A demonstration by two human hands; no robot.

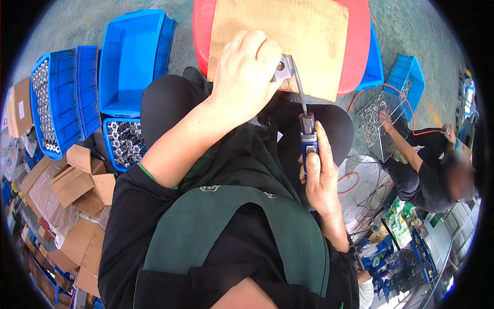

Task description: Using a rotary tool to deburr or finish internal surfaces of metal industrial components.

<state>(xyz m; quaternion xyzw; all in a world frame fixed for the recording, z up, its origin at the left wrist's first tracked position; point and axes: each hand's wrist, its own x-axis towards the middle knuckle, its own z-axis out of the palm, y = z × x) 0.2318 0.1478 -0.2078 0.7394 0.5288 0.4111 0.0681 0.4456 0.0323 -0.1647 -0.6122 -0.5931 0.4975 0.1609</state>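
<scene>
My left hand [246,74] is closed on a small silver metal part [283,68] with a round hole in it. It holds the part over a brown cardboard sheet [314,31]. My right hand [323,177] grips a blue-handled tool [309,139] with a black neck and a long, thin, dark, bent bar. The thumb lies by the grey switch area of the handle. The far end of the bar reaches the metal part, beside its upper right edge; whether it touches is hard to see. My left fingers partly cover the part.
Under the cardboard is a red stool [203,31]. At left stand an empty blue crate [128,67] and blue bins [66,100] with metal pieces; another bin [110,154] sits by my leg. Cardboard boxes [77,180] lie lower left. At right, a co-worker [432,175] reaches into a wire basket [371,126].
</scene>
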